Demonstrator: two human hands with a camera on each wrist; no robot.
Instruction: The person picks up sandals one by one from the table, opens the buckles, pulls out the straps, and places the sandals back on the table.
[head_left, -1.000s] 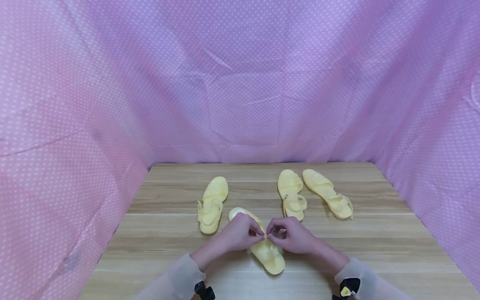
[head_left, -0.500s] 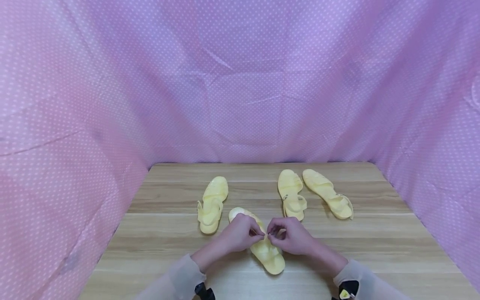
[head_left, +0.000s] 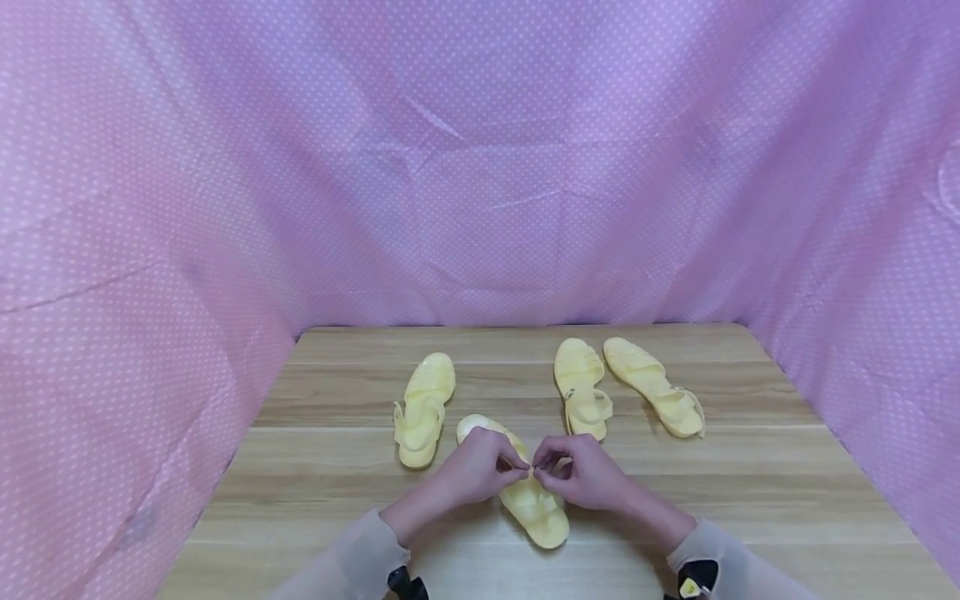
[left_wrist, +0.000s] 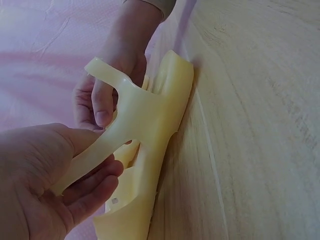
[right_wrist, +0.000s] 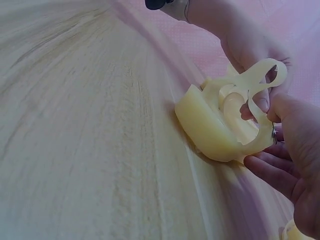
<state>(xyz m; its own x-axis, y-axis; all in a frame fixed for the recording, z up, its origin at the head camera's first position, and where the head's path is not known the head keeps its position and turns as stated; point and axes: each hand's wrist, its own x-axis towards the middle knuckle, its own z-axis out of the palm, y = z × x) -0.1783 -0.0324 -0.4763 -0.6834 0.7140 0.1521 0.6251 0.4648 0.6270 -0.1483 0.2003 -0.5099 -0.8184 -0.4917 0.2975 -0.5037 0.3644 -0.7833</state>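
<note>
A pale yellow jelly sandal (head_left: pixel 546 527) lies slanted near the front of the table, its toe pointing away to the left. Above it, my left hand (head_left: pixel 480 467) pinches one ankle strap (left_wrist: pixel 82 162) between thumb and fingers. My right hand (head_left: pixel 588 473) comes from the other side and pinches the opposite strap, which carries a small metal buckle (right_wrist: pixel 274 133). In the right wrist view, the left-hand strap curves in a loop close to that buckle. Whether the strap end runs through the buckle is hidden by the fingers.
Another yellow sandal (head_left: pixel 425 408) stands to the left. Farther back on the right are two more, one pointing straight away (head_left: pixel 580 375) and one slanted (head_left: pixel 652 387). A wood-grain table (head_left: pixel 322 492) carries them all, with pink dotted cloth (head_left: pixel 480 167) hanging behind and at both sides.
</note>
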